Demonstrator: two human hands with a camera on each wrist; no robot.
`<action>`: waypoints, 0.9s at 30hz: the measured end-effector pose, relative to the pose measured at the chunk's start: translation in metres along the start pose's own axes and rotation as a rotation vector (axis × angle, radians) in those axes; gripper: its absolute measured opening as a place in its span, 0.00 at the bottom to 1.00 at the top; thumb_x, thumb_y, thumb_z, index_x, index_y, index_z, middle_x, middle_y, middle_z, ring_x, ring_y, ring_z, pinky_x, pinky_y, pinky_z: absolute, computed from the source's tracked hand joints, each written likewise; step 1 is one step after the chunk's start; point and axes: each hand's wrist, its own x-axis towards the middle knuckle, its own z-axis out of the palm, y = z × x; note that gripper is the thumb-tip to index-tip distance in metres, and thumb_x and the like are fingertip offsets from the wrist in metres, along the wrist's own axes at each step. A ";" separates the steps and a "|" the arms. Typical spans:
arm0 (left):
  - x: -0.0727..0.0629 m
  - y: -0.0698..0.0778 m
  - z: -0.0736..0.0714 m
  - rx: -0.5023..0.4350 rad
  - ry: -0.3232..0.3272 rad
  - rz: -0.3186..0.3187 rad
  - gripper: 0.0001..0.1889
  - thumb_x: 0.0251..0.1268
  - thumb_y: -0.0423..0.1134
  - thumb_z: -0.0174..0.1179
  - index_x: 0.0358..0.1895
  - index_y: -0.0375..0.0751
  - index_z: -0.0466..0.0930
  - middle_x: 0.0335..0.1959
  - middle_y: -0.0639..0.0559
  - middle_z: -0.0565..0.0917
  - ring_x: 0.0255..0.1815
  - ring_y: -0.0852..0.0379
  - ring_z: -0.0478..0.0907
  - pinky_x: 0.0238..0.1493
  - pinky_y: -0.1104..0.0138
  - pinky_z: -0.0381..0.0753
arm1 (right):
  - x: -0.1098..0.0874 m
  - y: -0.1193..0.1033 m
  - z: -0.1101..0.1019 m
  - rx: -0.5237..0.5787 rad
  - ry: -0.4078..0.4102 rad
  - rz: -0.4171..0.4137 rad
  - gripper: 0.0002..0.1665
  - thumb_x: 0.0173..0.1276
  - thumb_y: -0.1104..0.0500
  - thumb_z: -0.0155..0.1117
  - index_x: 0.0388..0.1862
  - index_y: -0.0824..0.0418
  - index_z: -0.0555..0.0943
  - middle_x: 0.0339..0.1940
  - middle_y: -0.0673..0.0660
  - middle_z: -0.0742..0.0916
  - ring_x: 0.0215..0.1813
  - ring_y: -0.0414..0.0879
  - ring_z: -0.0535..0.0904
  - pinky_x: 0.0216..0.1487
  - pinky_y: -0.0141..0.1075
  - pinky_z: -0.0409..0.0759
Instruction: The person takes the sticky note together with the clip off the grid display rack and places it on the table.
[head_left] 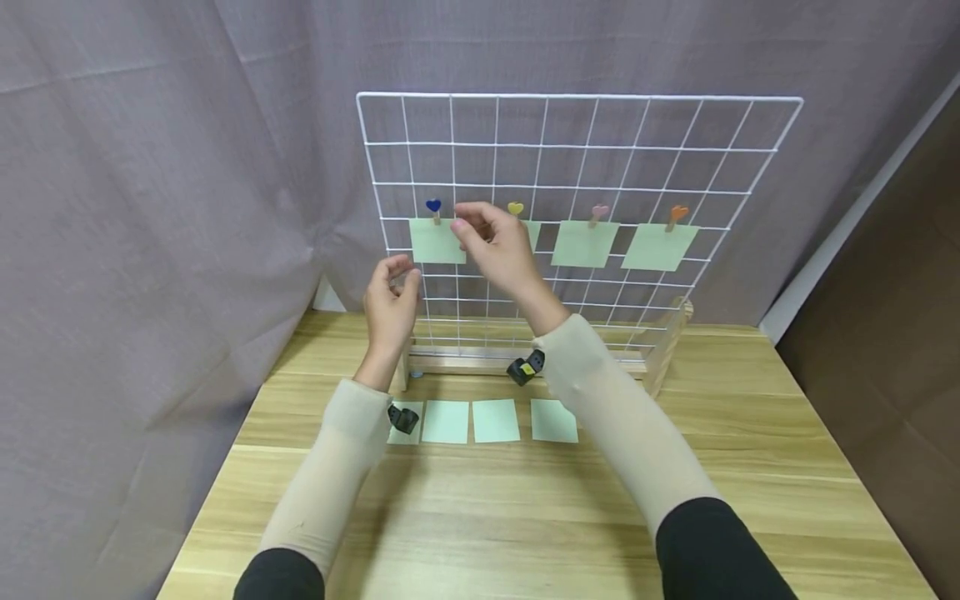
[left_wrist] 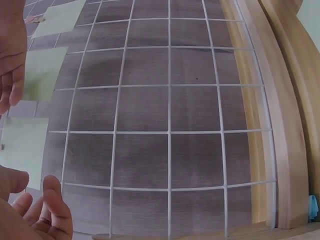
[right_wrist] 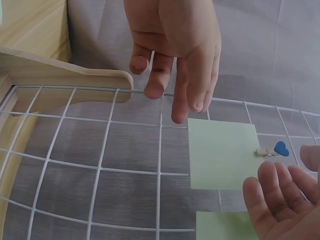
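Note:
A pale green paper note point(head_left: 436, 242) hangs at the left of a white wire grid point(head_left: 472, 185) under a small wooden clothespin with a blue heart point(head_left: 433, 205). My left hand point(head_left: 390, 304) is beside the note's lower left corner, fingers loosely bent and holding nothing. At the note's right edge is my right hand point(head_left: 498, 250), also empty, thumb and fingers apart. It partly hides a second note point(head_left: 533, 234) under a yellow heart clothespin point(head_left: 515, 208). In the right wrist view, the blue-heart clothespin point(right_wrist: 270, 150) grips the note's top edge point(right_wrist: 225, 152), near my right fingers.
Two more notes hang farther right, under a pink heart clothespin point(head_left: 599, 212) and an orange heart clothespin point(head_left: 678, 214). The grid stands in a wooden base point(head_left: 525, 366). Several loose notes point(head_left: 496, 421) lie in a row on the wooden table point(head_left: 480, 517) before it.

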 end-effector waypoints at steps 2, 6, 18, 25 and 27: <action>0.002 0.001 0.000 0.008 0.003 -0.001 0.14 0.76 0.33 0.63 0.59 0.34 0.81 0.56 0.42 0.87 0.24 0.57 0.78 0.26 0.74 0.78 | 0.002 -0.002 0.001 0.008 -0.010 0.005 0.18 0.80 0.60 0.64 0.61 0.69 0.83 0.44 0.62 0.89 0.36 0.48 0.83 0.35 0.31 0.79; 0.005 0.003 0.000 -0.003 0.006 0.000 0.12 0.77 0.34 0.63 0.57 0.34 0.81 0.56 0.43 0.87 0.24 0.57 0.77 0.25 0.74 0.76 | 0.005 -0.007 0.002 0.023 -0.027 0.022 0.18 0.80 0.60 0.64 0.63 0.69 0.82 0.45 0.62 0.89 0.36 0.50 0.84 0.35 0.31 0.81; 0.015 0.013 0.003 -0.024 -0.024 0.026 0.16 0.76 0.32 0.61 0.61 0.29 0.79 0.54 0.36 0.87 0.21 0.57 0.78 0.23 0.74 0.78 | 0.019 -0.014 0.009 0.038 -0.034 0.081 0.20 0.80 0.60 0.64 0.64 0.70 0.81 0.46 0.63 0.90 0.32 0.47 0.85 0.33 0.33 0.84; 0.020 0.016 0.006 0.001 0.010 0.024 0.13 0.75 0.31 0.62 0.57 0.28 0.83 0.48 0.34 0.88 0.20 0.62 0.77 0.22 0.75 0.77 | 0.024 -0.015 0.014 -0.038 -0.033 0.095 0.20 0.80 0.59 0.64 0.64 0.69 0.83 0.42 0.60 0.91 0.30 0.46 0.84 0.29 0.29 0.80; 0.021 0.017 0.006 -0.009 0.017 0.016 0.12 0.75 0.30 0.61 0.55 0.27 0.84 0.46 0.35 0.88 0.20 0.62 0.77 0.23 0.75 0.78 | 0.025 -0.016 0.015 -0.063 -0.029 0.097 0.19 0.80 0.59 0.64 0.63 0.68 0.83 0.40 0.59 0.91 0.30 0.47 0.84 0.28 0.29 0.80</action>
